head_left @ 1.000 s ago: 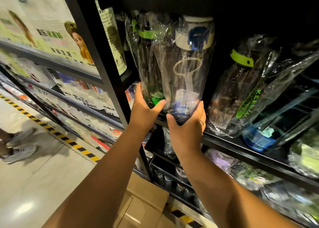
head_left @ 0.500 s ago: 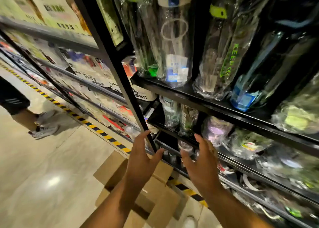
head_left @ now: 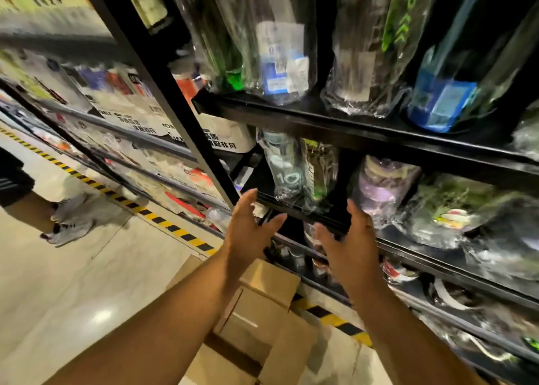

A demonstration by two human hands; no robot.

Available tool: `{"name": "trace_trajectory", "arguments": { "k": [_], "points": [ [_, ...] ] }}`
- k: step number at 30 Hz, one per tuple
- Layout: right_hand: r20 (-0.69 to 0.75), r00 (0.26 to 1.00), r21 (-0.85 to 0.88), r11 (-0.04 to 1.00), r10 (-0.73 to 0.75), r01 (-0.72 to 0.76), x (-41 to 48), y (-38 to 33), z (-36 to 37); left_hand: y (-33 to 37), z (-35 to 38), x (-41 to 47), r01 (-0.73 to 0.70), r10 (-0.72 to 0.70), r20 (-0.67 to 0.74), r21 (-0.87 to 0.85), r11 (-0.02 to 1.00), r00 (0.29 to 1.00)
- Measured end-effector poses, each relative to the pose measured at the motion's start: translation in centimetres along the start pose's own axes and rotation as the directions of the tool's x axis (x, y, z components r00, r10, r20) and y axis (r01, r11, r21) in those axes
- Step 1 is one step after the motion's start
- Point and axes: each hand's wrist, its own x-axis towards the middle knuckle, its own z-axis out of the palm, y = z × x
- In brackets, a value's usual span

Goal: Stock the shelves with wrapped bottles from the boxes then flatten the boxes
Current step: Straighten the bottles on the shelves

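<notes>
**Two empty hands spread before shelves of wrapped bottles, cardboard box below**

Much here is hard to read. The whole view is motion-blurred, and the top edge cuts off the upper part of every bottle on the upper shelf. Toward the right, the lower shelves dissolve into glare and crumpled plastic, so nothing there can be counted.

The wrapped bottles each stand upright in a clear, crinkly plastic sleeve. Four can be counted on the upper shelf. A green-based bottle stands against a blue-labelled bottle. Further right are a clear bottle with green lettering and a blue-based bottle.

On the second shelf three show plainly. A pale bottle marked "10" stands just beside a dark bottle, and a purple bottle stands apart from them.

The left hand and right hand are raised in front of the second shelf's edge. They are apart from each other, with fingers spread and relaxed, and hold nothing. Whether the right fingertips touch the shelf cannot be told.

Below the forearms, one brown cardboard box sits on the floor with its flaps open. Its inside is hidden. More cardboard lies toward the bottom edge, and whether it is a second box is unclear.

Yellow-and-black tape runs along the foot of the shelving. At the left edge, another person's leg and white shoes are cut off.
</notes>
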Motion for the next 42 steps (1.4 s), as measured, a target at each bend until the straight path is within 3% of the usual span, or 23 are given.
{"name": "trace_trajectory", "arguments": {
  "k": [4,8,13,16,21,25,33,42],
  "points": [
    [-0.117,0.993,-0.035,0.999,0.010,-0.014,3.5,2.2,4.6,-3.0,2.3,6.2,-0.047,0.054,0.087,-0.081,0.996,0.995],
    [-0.285,0.957,-0.021,0.998,-0.055,0.051,6.0,4.2,9.0,-6.2,4.3,11.2,-0.167,0.183,0.132,-0.124,0.978,0.974],
    [-0.394,0.917,0.032,0.997,-0.058,0.077,9.0,4.8,11.4,-7.1,5.6,15.1,-0.316,0.341,0.183,-0.152,0.936,0.922],
    [-0.399,0.916,0.102,0.995,0.031,0.010,10.1,4.7,12.1,-7.3,6.7,16.5,-0.331,0.365,0.162,-0.203,0.921,0.917],
    [-0.534,0.844,0.005,0.998,0.053,-0.059,11.3,5.1,13.1,-8.1,8.4,17.9,-0.258,0.314,0.155,-0.299,0.919,0.937],
    [-0.561,0.827,0.005,0.999,0.046,-0.052,11.1,5.2,13.2,-8.8,7.8,18.2,-0.274,0.331,0.163,-0.298,0.914,0.929],
    [-0.537,0.841,-0.113,0.993,-0.070,0.011,10.5,4.9,14.4,-10.7,4.6,18.9,-0.311,0.327,0.115,-0.140,0.940,0.938],
    [-0.495,0.865,-0.178,0.984,-0.077,-0.014,11.0,6.0,14.3,-10.5,4.4,18.6,-0.331,0.331,0.137,-0.026,0.943,0.934]
  ]
}}
